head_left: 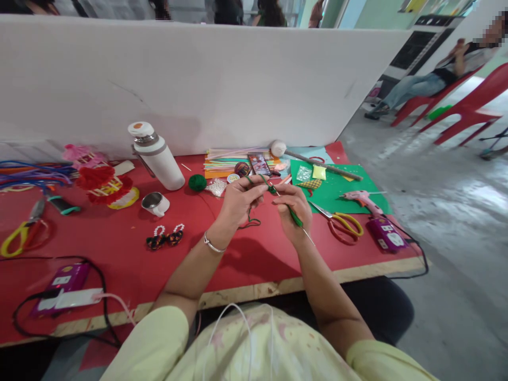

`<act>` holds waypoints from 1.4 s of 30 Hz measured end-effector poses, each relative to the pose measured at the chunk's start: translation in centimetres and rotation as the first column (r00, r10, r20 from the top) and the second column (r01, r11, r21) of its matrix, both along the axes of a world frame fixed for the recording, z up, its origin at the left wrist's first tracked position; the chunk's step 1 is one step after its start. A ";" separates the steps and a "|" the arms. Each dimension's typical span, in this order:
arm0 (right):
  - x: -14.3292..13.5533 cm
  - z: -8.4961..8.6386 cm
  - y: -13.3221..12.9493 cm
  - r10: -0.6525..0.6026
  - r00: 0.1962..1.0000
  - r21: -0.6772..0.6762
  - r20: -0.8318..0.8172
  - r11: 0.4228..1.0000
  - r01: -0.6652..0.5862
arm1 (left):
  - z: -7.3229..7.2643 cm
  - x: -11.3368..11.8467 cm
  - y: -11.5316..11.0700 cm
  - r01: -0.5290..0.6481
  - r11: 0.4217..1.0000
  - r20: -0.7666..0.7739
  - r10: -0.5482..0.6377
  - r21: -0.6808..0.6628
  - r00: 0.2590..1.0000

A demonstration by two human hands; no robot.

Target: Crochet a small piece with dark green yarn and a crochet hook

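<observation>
My right hand [294,207] is closed around a crochet hook [293,216] with a green grip, its thin tip pointing up and left. Small dark green stitching [272,189] sits at the hook's tip, between my two hands. My left hand [244,197] pinches the green yarn [250,181], which also runs over its fingers. A loose tail of that yarn hangs to the red tabletop below. Behind my left hand lies a green yarn ball [197,183], beside a bag of white beads [216,188]. A phone [260,164] rests beyond my hands.
Left of my hands stand a white flask [156,156] and a cup [155,203], with beaded bows [164,237] nearer me. To the right are scissors [337,222], a pink glue gun [362,200] and a purple box [386,234]. A white partition [198,84] rises behind the table.
</observation>
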State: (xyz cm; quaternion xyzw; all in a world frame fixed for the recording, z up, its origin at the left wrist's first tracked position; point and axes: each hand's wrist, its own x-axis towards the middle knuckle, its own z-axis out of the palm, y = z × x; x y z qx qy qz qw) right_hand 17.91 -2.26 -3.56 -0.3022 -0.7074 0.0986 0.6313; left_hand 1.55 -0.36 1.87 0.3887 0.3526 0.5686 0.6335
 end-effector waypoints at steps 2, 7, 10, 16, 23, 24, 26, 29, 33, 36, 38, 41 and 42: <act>-0.1 -0.2 0.1 0.015 0.999 -0.028 -0.032 0.999 -0.016 | -0.1 0.0 0.0 0.013 1.000 0.009 -0.013 0.003 1.000; -0.3 -0.5 0.3 0.057 0.987 -0.046 -0.149 0.997 -0.065 | -0.3 0.3 0.1 0.014 0.999 0.059 -0.017 0.041 0.998; -0.8 -0.4 0.3 0.035 0.973 -0.027 -0.228 0.999 -0.042 | -0.2 0.4 0.0 0.045 0.998 0.055 -0.048 0.043 0.997; -1.2 -0.4 0.4 0.026 0.941 -0.030 -0.337 0.999 -0.038 | -0.4 0.1 0.2 0.079 0.996 0.014 -0.080 0.050 0.997; -0.3 0.2 0.4 -0.037 0.996 -0.074 -0.077 0.997 0.031 | -1.7 0.1 -0.2 -0.082 0.873 -0.538 0.367 0.481 0.758; -0.5 0.2 0.3 -0.109 0.992 -0.047 -0.063 0.993 0.106 | -1.9 0.3 -0.4 -0.074 0.862 -0.548 0.383 0.502 0.743; -1.0 -0.1 0.3 -0.211 0.975 0.003 -0.066 0.977 0.212 | -2.1 0.8 -0.6 -0.091 0.866 -0.498 0.365 0.492 0.786; -2.3 -0.7 0.5 -0.283 0.950 0.068 -0.128 0.954 0.293 | -1.8 1.1 -0.5 -0.114 0.934 -0.319 0.228 0.339 0.920; -3.8 -1.1 1.3 -0.202 0.897 -0.056 -0.394 0.979 0.195 | -0.6 0.4 -0.2 0.060 0.995 -0.043 -0.057 0.078 0.997; -3.9 -1.2 2.5 0.027 0.750 -0.232 -0.661 0.943 -0.239 | 0.0 -0.8 -0.1 0.149 0.987 -0.025 -0.148 0.067 0.989; -3.3 -1.0 3.4 0.153 0.609 -0.255 -0.779 0.809 -0.529 | 0.1 -1.5 0.0 0.175 0.979 -0.105 -0.164 0.105 0.981; -1.8 -0.4 4.3 0.252 0.495 -0.241 -0.831 0.639 -0.730 | 0.0 -2.3 0.2 0.155 0.972 -0.207 -0.117 0.178 0.971; -1.3 -0.1 4.5 0.270 0.495 -0.249 -0.826 0.613 -0.750 | -0.2 -2.5 0.3 0.147 0.966 -0.220 -0.099 0.211 0.970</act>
